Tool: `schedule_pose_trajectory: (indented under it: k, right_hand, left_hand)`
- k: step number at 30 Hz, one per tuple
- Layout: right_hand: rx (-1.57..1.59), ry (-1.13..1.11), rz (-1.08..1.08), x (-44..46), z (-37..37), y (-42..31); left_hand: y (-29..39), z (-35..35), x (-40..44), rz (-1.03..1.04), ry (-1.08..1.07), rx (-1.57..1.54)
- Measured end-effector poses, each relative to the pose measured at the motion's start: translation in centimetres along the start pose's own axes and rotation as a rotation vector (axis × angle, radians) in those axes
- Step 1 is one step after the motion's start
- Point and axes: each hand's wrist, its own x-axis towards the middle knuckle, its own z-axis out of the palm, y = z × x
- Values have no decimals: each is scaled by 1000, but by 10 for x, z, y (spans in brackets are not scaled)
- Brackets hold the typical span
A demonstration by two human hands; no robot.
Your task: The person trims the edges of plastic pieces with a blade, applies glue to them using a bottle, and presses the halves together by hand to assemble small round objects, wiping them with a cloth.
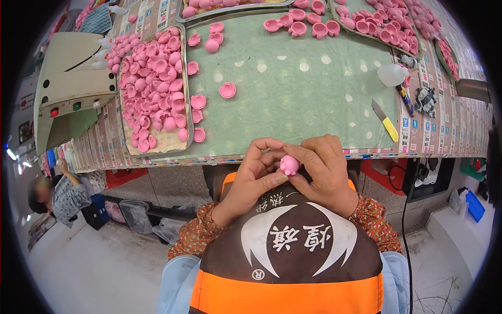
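- Left hand: fingers curled, thumb and fingers narrowed on small round pink piece.
- Right hand: fingers bent, thumb and fingertips at same piece, other side; grip narrow.
- Pink piece: between both hands, just off near edge of table, above the dark apron.
- Left tray: heaped with pink shells, many open side up, some rounded side up; pale lining shows at near end.
- Loose pink shells lie along its right side; one single shell sits apart on green cloth.
- Far tray: pink pieces, partly cut off by view edge.
- Right tray: many pink shells; more loose shells on cloth left of it.
- Far-right container: pink pieces, too small to tell shape.
- White bottle: near right tray; contents can't tell.
- Yellow-handled knife: on cloth, right side.
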Motion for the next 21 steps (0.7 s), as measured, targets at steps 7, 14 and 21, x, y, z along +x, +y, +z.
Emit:
schedule_pose_trajectory:
  k: [7,14,21]
  right_hand:
    - [-69,5,13,0,2,-1]
    - [-155,-45,27,-2,-1,-1]
    - [-59,-112,31,-1,-3,3]
  left_hand:
    - [-2,-1,1,-6,4,-45]
    - [-1,0,0,5,20,58]
    - [3,3,-2,107,40,330]
